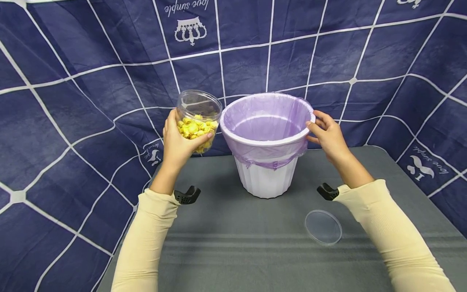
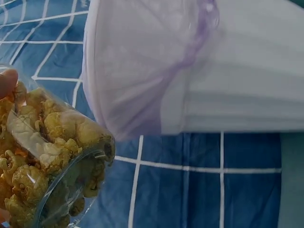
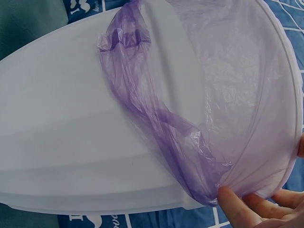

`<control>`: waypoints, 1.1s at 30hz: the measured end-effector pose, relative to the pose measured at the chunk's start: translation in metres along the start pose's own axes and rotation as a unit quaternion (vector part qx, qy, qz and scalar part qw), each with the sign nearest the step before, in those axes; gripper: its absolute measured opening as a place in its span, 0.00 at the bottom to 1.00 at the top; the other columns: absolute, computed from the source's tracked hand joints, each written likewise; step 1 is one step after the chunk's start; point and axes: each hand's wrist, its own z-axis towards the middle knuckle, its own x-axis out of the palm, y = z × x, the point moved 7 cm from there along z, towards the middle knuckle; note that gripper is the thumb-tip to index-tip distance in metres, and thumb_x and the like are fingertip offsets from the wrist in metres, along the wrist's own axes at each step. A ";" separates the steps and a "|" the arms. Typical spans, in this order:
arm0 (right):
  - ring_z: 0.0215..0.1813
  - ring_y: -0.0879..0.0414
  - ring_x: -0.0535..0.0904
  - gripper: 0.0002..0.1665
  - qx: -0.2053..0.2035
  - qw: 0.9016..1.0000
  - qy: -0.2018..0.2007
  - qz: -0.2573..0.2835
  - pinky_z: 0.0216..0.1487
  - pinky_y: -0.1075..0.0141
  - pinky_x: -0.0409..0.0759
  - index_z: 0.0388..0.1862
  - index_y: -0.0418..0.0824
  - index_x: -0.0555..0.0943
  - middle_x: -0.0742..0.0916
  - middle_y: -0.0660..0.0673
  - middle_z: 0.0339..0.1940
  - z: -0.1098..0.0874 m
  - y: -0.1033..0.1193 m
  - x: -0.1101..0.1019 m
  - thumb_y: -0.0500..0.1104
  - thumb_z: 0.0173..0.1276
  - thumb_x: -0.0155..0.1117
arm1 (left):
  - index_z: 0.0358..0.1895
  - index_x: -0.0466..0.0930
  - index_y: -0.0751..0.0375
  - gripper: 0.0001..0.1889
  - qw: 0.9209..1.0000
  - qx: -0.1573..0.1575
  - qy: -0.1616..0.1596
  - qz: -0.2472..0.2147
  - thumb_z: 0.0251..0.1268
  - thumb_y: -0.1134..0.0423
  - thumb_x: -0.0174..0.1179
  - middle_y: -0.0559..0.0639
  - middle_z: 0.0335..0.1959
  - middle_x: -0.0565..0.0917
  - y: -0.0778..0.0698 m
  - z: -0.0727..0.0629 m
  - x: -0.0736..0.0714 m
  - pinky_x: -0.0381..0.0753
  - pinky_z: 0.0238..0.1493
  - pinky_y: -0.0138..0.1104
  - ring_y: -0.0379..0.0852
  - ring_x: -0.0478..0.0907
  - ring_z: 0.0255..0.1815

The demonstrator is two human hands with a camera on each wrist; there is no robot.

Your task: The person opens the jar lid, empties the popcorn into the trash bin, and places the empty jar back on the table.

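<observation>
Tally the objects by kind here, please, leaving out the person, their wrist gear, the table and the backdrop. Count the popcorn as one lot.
Clear jar, in the left hand: 1
Yellow popcorn lot, inside the jar: 1
White bin: 1
Purple liner, fitted in the bin: 1
Clear round lid, on the table: 1
Total: 5

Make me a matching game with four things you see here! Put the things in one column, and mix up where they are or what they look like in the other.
Things:
1. Clear jar
2. Bin
3. Bag
4. Round lid

Clues:
A. Lying flat on the grey table
B. White and standing upright
C. Held by the left fingers
D. Purple and lining the bin

Pairs: 1-C, 2-B, 3-D, 4-A
</observation>
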 end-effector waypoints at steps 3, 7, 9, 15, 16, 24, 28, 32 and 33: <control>0.56 0.44 0.67 0.38 -0.001 1.000 -0.003 0.002 0.39 0.70 0.77 0.67 0.31 0.53 0.65 0.29 0.60 0.000 0.000 -0.001 0.42 0.64 0.56 | 0.57 0.63 0.53 0.48 0.999 0.018 0.011 0.046 0.25 0.40 0.73 0.53 0.48 0.69 -0.008 0.013 0.001 0.60 0.51 0.43 0.50 0.62 0.52; 0.56 0.44 0.68 0.38 0.000 1.000 -0.002 0.000 0.40 0.70 0.77 0.67 0.31 0.53 0.65 0.29 0.60 -0.001 -0.001 -0.001 0.42 0.64 0.57 | 0.61 0.60 0.54 0.52 0.993 0.040 0.030 0.108 0.25 0.37 0.71 0.54 0.53 0.68 -0.021 0.029 0.004 0.57 0.55 0.44 0.51 0.60 0.56; 0.57 0.44 0.67 0.38 0.000 1.000 -0.002 -0.002 0.40 0.70 0.77 0.67 0.32 0.53 0.65 0.28 0.60 -0.001 0.000 -0.001 0.42 0.64 0.57 | 0.63 0.58 0.56 0.54 0.989 0.052 0.042 0.135 0.25 0.36 0.70 0.55 0.55 0.67 -0.027 0.036 0.006 0.55 0.56 0.44 0.52 0.58 0.58; 0.57 0.43 0.67 0.37 -0.001 1.000 -0.003 0.003 0.40 0.71 0.77 0.67 0.32 0.54 0.66 0.28 0.60 0.000 0.001 -0.001 0.41 0.64 0.56 | 0.65 0.55 0.57 0.56 0.968 0.108 0.077 0.214 0.27 0.37 0.70 0.54 0.61 0.62 -0.049 0.050 0.016 0.51 0.59 0.45 0.55 0.54 0.62; 0.57 0.43 0.67 0.37 -0.001 1.000 -0.002 0.003 0.40 0.71 0.77 0.67 0.32 0.53 0.66 0.28 0.60 0.000 0.001 -0.001 0.41 0.64 0.56 | 0.65 0.54 0.57 0.56 0.963 0.120 0.084 0.227 0.28 0.38 0.70 0.55 0.62 0.61 -0.052 0.052 0.018 0.50 0.59 0.45 0.55 0.54 0.62; 0.56 0.45 0.69 0.37 0.000 1.000 -0.004 0.008 0.40 0.71 0.77 0.67 0.32 0.54 0.66 0.28 0.60 0.001 0.000 -0.001 0.42 0.64 0.57 | 0.67 0.51 0.59 0.57 0.907 0.220 0.133 0.334 0.30 0.39 0.70 0.58 0.62 0.60 -0.076 0.058 0.040 0.49 0.57 0.51 0.58 0.54 0.61; 0.54 0.48 0.71 0.37 -0.002 1.000 -0.005 0.010 0.40 0.70 0.77 0.67 0.31 0.54 0.66 0.28 0.59 0.000 -0.001 -0.002 0.41 0.64 0.57 | 0.65 0.54 0.62 0.55 0.877 0.285 0.130 0.364 0.29 0.41 0.70 0.60 0.60 0.61 -0.086 0.058 0.048 0.51 0.55 0.52 0.59 0.55 0.59; 0.53 0.50 0.71 0.37 -0.003 1.000 -0.003 0.010 0.41 0.69 0.77 0.67 0.31 0.53 0.66 0.28 0.60 -0.001 -0.001 -0.002 0.41 0.64 0.57 | 0.63 0.58 0.65 0.53 0.848 0.353 0.109 0.380 0.27 0.44 0.72 0.62 0.58 0.64 -0.096 0.056 0.052 0.53 0.53 0.53 0.60 0.57 0.56; 0.53 0.50 0.71 0.37 -0.003 1.000 -0.002 0.009 0.41 0.69 0.77 0.67 0.31 0.53 0.65 0.27 0.60 -0.001 -0.001 -0.002 0.41 0.64 0.57 | 0.63 0.58 0.65 0.53 0.841 0.365 0.106 0.386 0.27 0.45 0.72 0.62 0.58 0.64 -0.097 0.056 0.054 0.53 0.53 0.53 0.60 0.58 0.56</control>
